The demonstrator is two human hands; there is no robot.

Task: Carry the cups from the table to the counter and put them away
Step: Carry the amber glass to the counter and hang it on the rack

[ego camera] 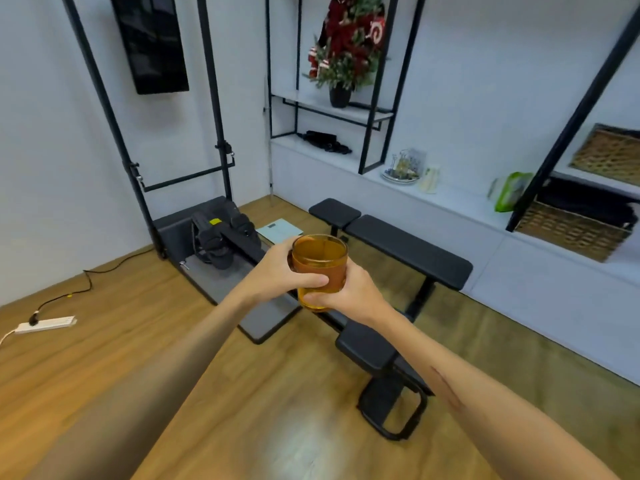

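Observation:
An amber glass cup point(319, 263) is held upright in front of me, above the wooden floor. My left hand point(282, 271) wraps its left side, thumb across the front. My right hand point(349, 294) grips its right side and lower part, fingers under the base. The white counter point(460, 206) runs along the right wall, beyond a bench. The table is out of view.
A black padded bench point(408, 251) stands between me and the counter. A grey exercise machine point(221, 244) sits at the far wall. A power strip point(45, 323) and cable lie on the floor at left. The counter carries a tray of glassware point(401, 168), a green bag point(510, 190) and wicker baskets point(571, 230).

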